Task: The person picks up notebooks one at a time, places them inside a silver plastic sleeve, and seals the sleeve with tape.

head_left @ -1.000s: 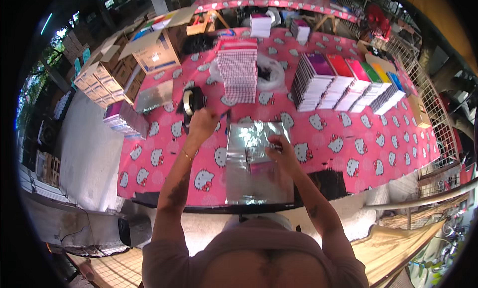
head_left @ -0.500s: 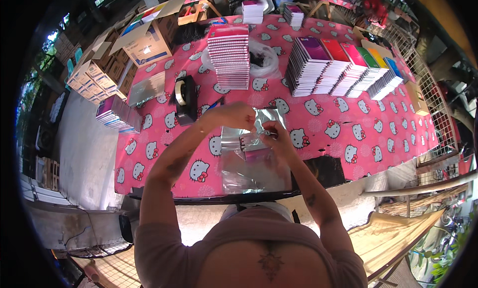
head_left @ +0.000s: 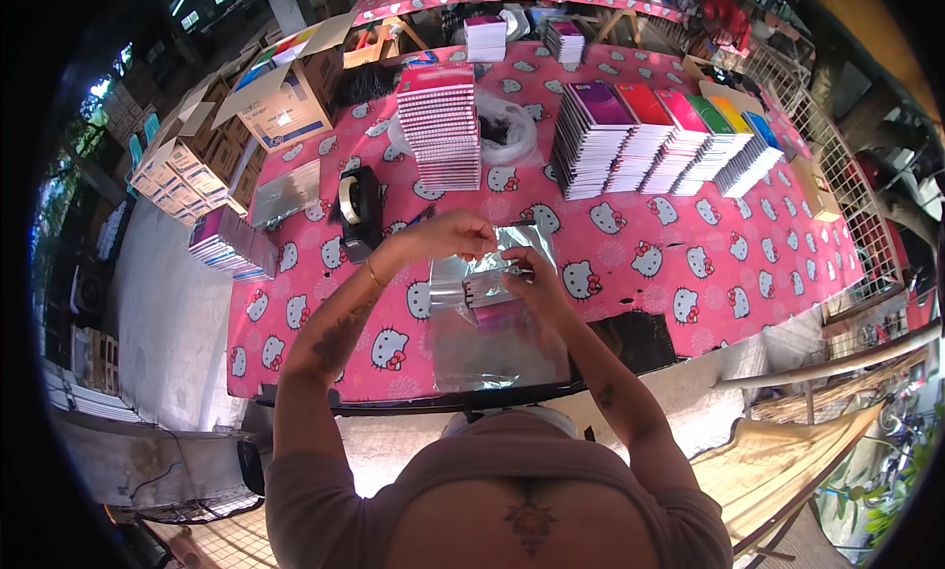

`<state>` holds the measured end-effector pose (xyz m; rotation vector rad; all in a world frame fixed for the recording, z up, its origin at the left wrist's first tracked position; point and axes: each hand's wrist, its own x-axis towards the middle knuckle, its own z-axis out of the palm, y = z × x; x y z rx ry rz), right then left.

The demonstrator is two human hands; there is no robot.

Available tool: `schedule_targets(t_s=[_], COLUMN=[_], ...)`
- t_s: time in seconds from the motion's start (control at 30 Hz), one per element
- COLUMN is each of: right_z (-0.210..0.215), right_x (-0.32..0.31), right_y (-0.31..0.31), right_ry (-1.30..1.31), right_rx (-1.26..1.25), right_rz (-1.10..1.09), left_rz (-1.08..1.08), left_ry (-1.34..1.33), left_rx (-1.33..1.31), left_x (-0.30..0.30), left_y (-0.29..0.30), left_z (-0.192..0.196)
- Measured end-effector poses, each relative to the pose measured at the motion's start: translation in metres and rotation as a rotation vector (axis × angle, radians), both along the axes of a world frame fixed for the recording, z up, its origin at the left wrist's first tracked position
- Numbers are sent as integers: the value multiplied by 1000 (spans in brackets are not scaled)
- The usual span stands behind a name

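A wire-bound notebook [head_left: 492, 315] lies in a clear plastic bag [head_left: 497, 357] at the table's front edge, its dark binding loops showing through the film. At the folded upper part of the plastic, my right hand [head_left: 535, 278] is closed, thumb and fingers pinching the film. My left hand [head_left: 455, 236] hovers just above and to the left, its fingers curled together close to the right fingertips. Whatever sits between those left fingers is too small to make out. A black tape dispenser [head_left: 361, 220] with a pale roll stands left of the plastic.
Beyond my hands rises a tall notebook stack [head_left: 438, 126]. Several coloured notebook stacks [head_left: 600, 141] stand at the right. More notebooks [head_left: 231, 242] lie by the left table edge, near a flat clear sheet [head_left: 286, 193] and cardboard boxes [head_left: 285, 106]. A wire rack [head_left: 856, 195] borders the right side.
The whole view has shifted slightly. My left hand has drawn a little to the left and its wrist has turned; my right hand keeps pinching the plastic.
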<state>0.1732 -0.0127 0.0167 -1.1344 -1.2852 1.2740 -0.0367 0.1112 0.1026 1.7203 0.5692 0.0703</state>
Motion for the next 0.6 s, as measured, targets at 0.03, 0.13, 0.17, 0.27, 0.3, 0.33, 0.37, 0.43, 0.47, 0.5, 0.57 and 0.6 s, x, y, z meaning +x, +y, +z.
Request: schedule_targets(t_s=[0.03,0.13,0.17,0.27,0.3,0.33,0.37,0.43,0.47,0.5,0.57,0.6], right_z=[-1,-4,-5,-4,-4,-3,-2,0,0,-1,-5,-7], right_x=[0,4,5,5,7,7,5,2,5,6,9,9], right_y=[0,3,4,4,4,3,2,2,3,3,2,0], right_ry=[22,35,32,79,80,82,85,63,50,3,-22,-36], right_rx=[-8,11,23,-38,-29,-24,-14,11,28,4,33,51], right_rz=[-2,-1,0,3,-3,-7,-4,9,3,29,-6,-24], left_rz=[8,-16,-60,-170,-198,-224,-228,-239,-213,-187,-167,-173], left_ry=[-2,24,62,210,283,359,361,358,361,365,345,320], left_rx=[-28,50,147,446,547,643,616,564,535,505,441,402], left_x=[2,8,12,27,35,38,33,28,29,28,25,22], left_y=[-3,-10,-14,-21,-23,-24,-19,-1,4,7,15,14], left_z=[-3,-2,3,16,19,19,12,-7,-11,-17,-25,-31])
